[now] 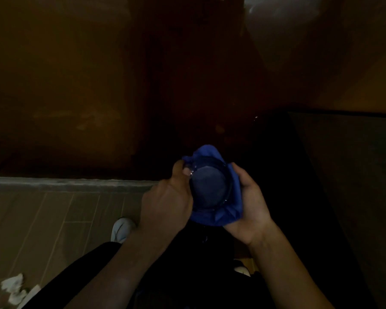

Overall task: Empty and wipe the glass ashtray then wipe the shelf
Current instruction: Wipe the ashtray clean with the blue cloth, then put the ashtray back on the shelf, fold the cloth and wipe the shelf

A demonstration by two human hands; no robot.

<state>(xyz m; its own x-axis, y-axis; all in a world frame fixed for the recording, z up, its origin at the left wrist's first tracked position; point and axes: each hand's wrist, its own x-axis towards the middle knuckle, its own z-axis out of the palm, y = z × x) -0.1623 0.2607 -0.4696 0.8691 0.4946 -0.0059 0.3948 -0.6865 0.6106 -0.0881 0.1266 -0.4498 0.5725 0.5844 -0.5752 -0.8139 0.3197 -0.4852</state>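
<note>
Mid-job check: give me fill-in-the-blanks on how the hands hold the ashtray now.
The cloth round the glass ashtray is ____.
The left hand grips the ashtray's ____.
The right hand cups the ____ beneath the ashtray.
Crumpled white paper lies on the tiled ____.
Missing words: blue; rim; cloth; floor.

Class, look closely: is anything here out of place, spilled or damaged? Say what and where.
Crumpled white scraps lie loose on the tiled floor at lower left, like dropped litter. The glass ashtray, cradled in a blue cloth, shows no visible damage.
</note>
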